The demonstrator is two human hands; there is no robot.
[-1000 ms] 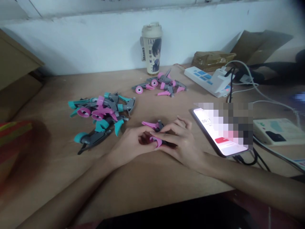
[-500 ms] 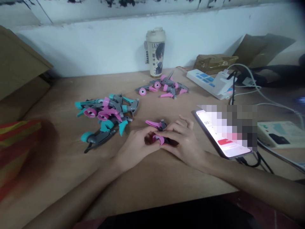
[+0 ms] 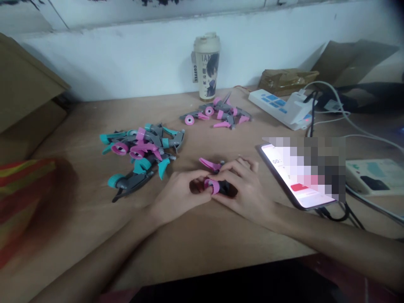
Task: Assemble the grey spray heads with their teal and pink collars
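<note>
A grey trigger spray head with a pink collar [image 3: 212,186] and a pink trigger [image 3: 209,164] is held low over the wooden table between both hands. My left hand [image 3: 179,191] is closed, its thumb and forefinger pinching the pink collar from the left. From the right, my right hand [image 3: 248,185] grips the grey body, fingers curled and thumb near the collar; much of the body is hidden behind them. Left of the hands lies a pile of grey spray heads with teal and pink parts [image 3: 142,143]. Further back is a smaller group with pink parts [image 3: 221,113].
A cream coffee tumbler [image 3: 207,67] stands against the wall. To the right are a lit phone [image 3: 284,172], a white power strip [image 3: 274,107] with cables, and a pale box-like device [image 3: 375,176]. Cardboard [image 3: 28,84] and a red-yellow striped item [image 3: 25,202] are at left.
The spray head has turned slightly within the grip, its pink trigger shifting a little to the right. My right fingers have curled in more. Both piles lie as before.
</note>
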